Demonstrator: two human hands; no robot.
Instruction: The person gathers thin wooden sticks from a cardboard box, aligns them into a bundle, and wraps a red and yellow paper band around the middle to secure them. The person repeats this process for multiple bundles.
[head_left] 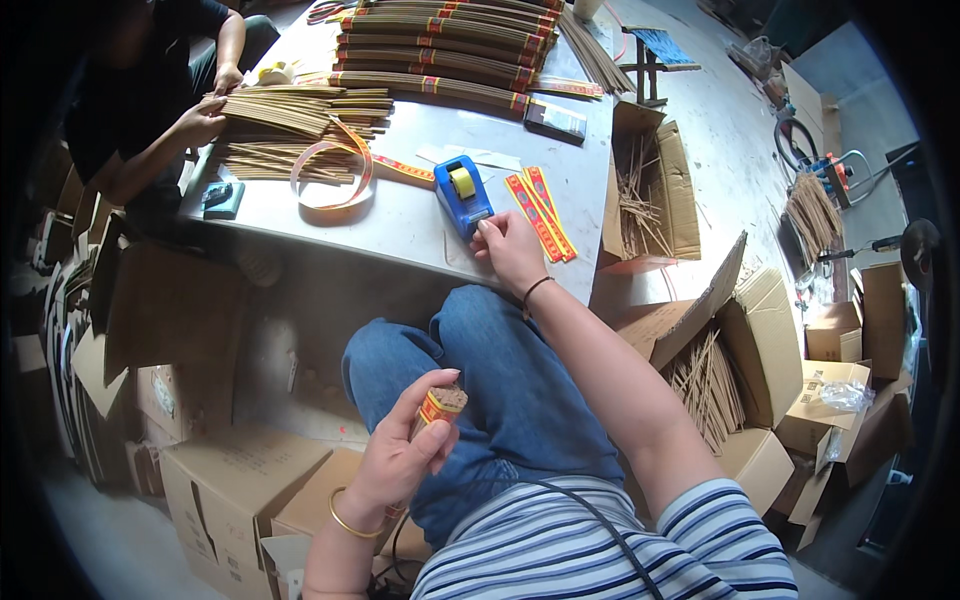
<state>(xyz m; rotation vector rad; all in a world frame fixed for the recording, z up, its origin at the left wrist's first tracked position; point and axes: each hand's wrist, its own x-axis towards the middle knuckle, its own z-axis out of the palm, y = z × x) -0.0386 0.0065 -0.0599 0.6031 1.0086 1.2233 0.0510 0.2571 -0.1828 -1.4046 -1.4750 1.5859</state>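
Two bare hands: the left hand [405,452] curls round a rough-ended stick bundle [448,397] above denim knees [480,335]; the right hand [512,248] bunches its fingertips at the blue plastic tape dispenser [468,207] on the worktop [330,226], exact grip unclear.

Cardboard box [250,465] lower left. Small teal box [222,200] at the near-left corner of the surface [400,215], scissors [326,12] farther back. Blue-topped stool [662,48] right of the surface, black wheel [795,144] farther right.

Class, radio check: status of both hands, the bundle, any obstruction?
Left hand gripping red-and-yellow banded bundle, end facing up. Right hand at near end of blue tape dispenser. Nothing visibly blocking either hand.
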